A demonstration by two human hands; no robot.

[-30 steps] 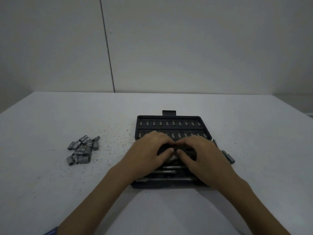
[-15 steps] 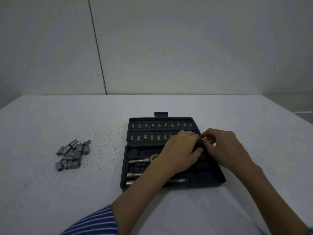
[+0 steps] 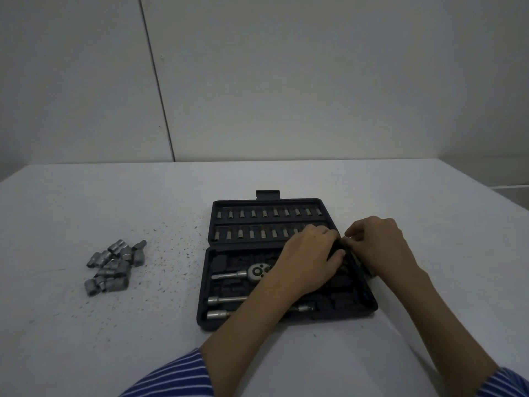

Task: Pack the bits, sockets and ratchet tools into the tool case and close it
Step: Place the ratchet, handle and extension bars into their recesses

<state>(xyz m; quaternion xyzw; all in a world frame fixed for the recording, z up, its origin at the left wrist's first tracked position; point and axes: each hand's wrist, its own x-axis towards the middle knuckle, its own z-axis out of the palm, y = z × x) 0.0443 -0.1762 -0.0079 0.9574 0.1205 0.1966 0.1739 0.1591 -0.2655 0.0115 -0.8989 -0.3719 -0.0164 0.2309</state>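
Both hands [image 3: 343,247] meet over the open tool case's [image 3: 211,319] right edge.

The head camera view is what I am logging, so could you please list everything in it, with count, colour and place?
tool case: one, dark, open flat at table centre.
bits: two rows, silvery, in the far half of the case.
ratchet: one, chrome, in the near half, left of the hands.
extension bars: at least two, chrome, along the near left of the case.
loose sockets: a pile, grey, on the table far left of the case.
table: one, white, speckled beside the case.
left hand: over the case's right side, gripping something dark.
right hand: at the case's right edge.
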